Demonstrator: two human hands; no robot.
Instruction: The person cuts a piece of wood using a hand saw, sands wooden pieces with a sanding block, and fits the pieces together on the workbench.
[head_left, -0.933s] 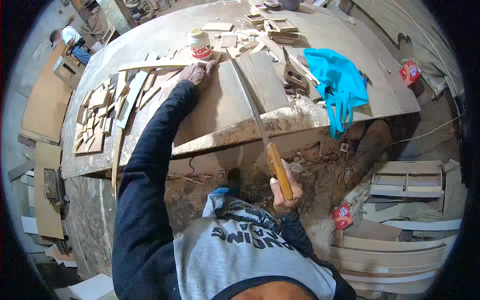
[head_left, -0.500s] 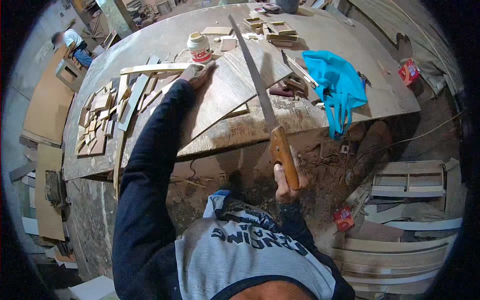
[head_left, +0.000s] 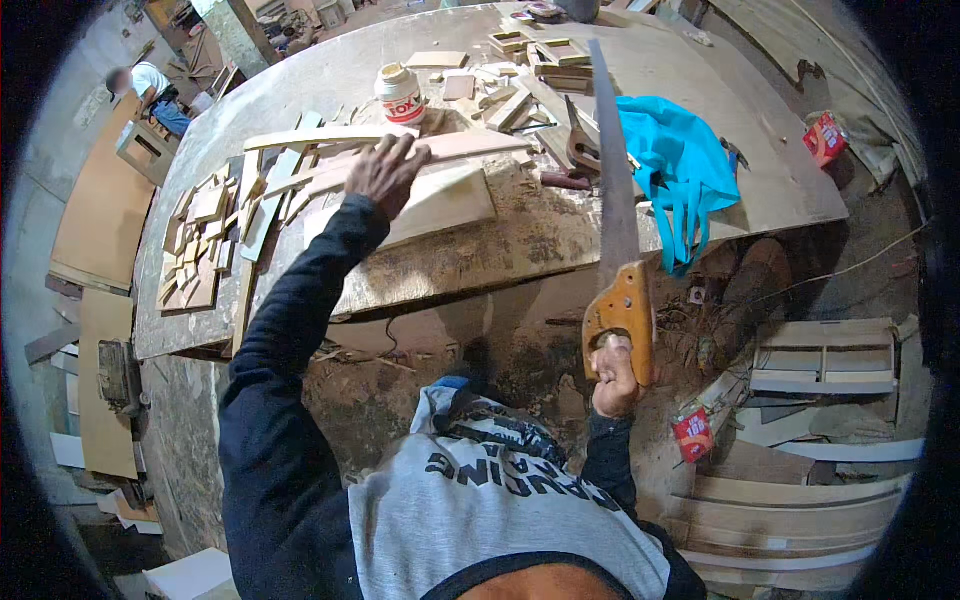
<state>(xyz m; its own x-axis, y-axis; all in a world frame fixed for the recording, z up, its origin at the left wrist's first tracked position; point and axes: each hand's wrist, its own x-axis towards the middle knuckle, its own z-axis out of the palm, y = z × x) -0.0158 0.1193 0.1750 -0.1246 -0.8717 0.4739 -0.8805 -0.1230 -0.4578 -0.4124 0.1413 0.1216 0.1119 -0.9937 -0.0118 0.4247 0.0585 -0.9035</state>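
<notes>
My right hand [head_left: 615,374] grips the wooden handle of a handsaw [head_left: 617,180], whose long blade points up and away, in front of the table's near edge. Over the left part of the table, my left hand [head_left: 386,174] has its fingers spread and holds nothing. Below it lies a pale wooden board [head_left: 440,206], close to the near edge. A long thin wooden strip [head_left: 465,147] runs just behind that board, partly hidden by the hand. I cannot tell whether the fingers touch either piece.
A white glue jar [head_left: 399,94] stands beyond my left hand. Small wood offcuts [head_left: 205,235] are piled at the left. A blue cloth bag [head_left: 680,165] hangs over the table's right front edge, with pincers [head_left: 580,140] beside it. Another person [head_left: 158,95] bends at the far left.
The large board under my left hand no longer covers the table's middle, exposing offcuts and pincers. My left hand has opened. The handsaw has moved right, its blade now more upright.
</notes>
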